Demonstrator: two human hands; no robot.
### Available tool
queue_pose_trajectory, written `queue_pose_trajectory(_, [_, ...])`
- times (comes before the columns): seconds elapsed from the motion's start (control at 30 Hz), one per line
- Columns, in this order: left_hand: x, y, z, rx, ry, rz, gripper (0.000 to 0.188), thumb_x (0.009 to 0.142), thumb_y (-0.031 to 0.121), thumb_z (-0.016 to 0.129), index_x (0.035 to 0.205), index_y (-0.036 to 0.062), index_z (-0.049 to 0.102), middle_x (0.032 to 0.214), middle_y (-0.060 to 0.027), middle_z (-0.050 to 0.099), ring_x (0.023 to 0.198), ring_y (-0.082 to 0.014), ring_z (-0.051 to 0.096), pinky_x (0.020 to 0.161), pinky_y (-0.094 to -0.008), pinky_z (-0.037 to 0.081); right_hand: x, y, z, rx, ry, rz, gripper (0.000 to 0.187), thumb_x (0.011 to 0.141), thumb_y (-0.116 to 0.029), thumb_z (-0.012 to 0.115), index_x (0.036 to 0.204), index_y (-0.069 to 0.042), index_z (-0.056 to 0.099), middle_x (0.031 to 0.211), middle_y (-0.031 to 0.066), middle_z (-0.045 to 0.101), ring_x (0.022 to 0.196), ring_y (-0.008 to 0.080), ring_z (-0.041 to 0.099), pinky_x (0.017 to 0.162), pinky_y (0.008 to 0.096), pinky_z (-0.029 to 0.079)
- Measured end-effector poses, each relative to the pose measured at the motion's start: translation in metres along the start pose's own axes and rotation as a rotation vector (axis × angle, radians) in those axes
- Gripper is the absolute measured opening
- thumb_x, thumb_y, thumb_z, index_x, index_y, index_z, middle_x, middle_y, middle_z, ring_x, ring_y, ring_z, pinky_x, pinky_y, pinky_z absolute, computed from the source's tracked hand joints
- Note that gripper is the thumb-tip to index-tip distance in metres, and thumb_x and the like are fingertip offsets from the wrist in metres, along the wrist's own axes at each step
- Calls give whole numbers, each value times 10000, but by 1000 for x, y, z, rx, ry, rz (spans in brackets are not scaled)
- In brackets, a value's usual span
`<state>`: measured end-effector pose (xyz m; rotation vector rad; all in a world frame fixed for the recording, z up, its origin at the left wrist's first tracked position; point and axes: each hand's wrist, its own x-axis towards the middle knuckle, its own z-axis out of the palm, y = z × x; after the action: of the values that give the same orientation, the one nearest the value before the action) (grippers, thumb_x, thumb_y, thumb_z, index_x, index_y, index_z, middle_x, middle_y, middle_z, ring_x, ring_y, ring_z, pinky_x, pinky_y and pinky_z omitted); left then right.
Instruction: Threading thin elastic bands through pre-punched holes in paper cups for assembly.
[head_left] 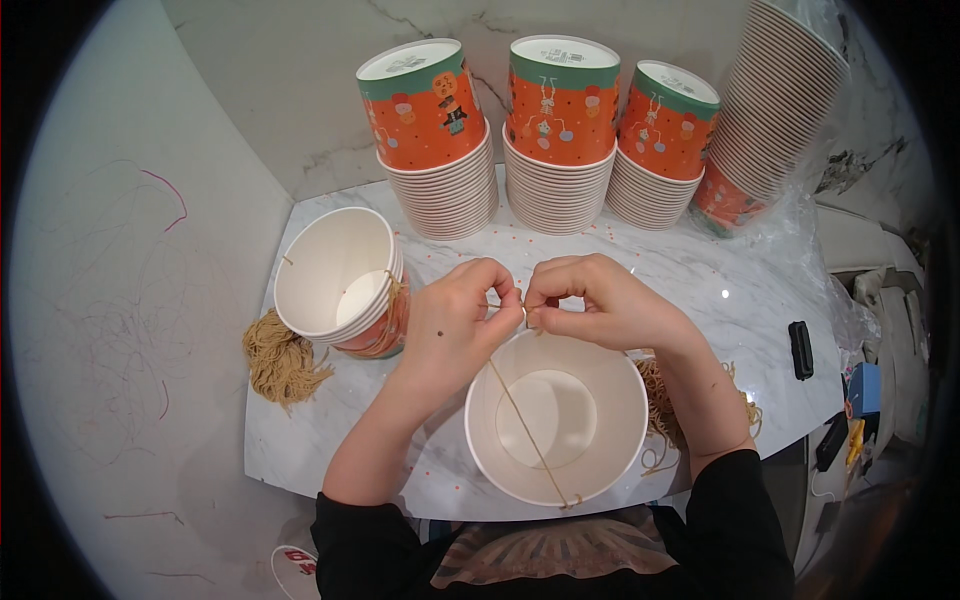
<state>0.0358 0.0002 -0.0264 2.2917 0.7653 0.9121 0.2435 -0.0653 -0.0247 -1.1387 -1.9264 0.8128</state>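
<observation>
A white-lined paper bucket [620, 430] stands upright on the table close to my body. A tan cord [522, 420] runs across its mouth from a knot at the near rim to the far rim, where both hands work. My left hand [455, 310] is closed, pinching the cord between thumb and fingertips. Facing it just above the far rim, my right hand [595, 300] pinches the cord too, fingertips almost touching the left ones. To the left stands a small stack of buckets [308, 262] with cord on its rims. Loose tan cord [660, 400] lies partly hidden beneath my right forearm.
A tan cord bundle [285, 360] lies left of the small stack. Three upside-down stacks of orange and green buckets [440, 195] line the back wall. At the back right leans a tall stack [770, 100] in clear plastic. A black object [800, 350] lies near the right edge.
</observation>
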Motion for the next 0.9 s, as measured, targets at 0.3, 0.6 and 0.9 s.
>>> queue_pose_trajectory(0.3, [3,-8,-5,-144,-74,-180,157,899,123,721,915,-8,637,800,-82,642,569,-133,518,537,-311,406,0,-13,0,-142,185,171,130,911,-135,728,911,-5,726,794,50,698,759,137,638,687,304,501])
queue_pose_trajectory(0.6, [4,-10,3,-185,-39,-137,124,938,130,702,903,29,639,578,68,481,527,-4,396,484,-234,271,8,11,4,320,148,292,176,903,-171,779,885,-1,739,772,-25,673,719,36,567,633,226,467])
queue_pose_trajectory(0.9, [3,-6,-3,-251,-65,-182,103,958,105,701,968,8,666,697,68,570,603,7,447,535,-208,333,11,24,10,435,149,258,129,901,-135,739,899,-7,723,802,-13,680,738,37,583,688,219,487])
